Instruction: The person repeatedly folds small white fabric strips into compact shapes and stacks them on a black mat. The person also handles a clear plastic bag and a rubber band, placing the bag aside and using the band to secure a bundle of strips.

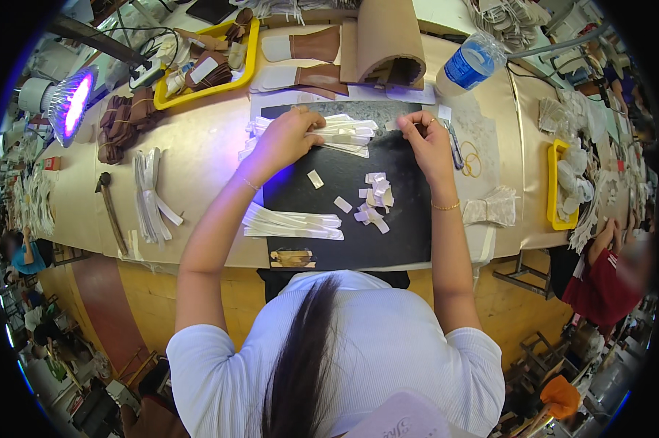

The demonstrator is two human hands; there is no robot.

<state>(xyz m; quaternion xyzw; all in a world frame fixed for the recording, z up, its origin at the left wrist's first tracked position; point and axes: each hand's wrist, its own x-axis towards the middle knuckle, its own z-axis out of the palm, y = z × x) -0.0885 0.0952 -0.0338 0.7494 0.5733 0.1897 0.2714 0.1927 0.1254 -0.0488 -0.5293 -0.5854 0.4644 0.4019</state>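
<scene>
A bundle of long white strips [344,133] lies across the far part of a black mat [285,182]. My left hand [289,137] is over the bundle's left part, fingers curled and closed on a white strip; the palm hides the exact grip. To the right, my right hand [428,142] pinches a small pale tab [393,125] between thumb and fingers, just off the bundle's right end. Small white tabs [377,193] sit in a loose heap on the mat, with two single ones nearer the middle. A second stack of white strips [293,223] lies closer to me.
A hammer [110,212] and tied strips [152,197] lie at left. Yellow trays [253,55] stand far left and right. A brown curved block [388,44], a blue-labelled container [469,66], rubber bands [472,162] and a lit lamp [72,106] surround the mat. Other people sit nearby.
</scene>
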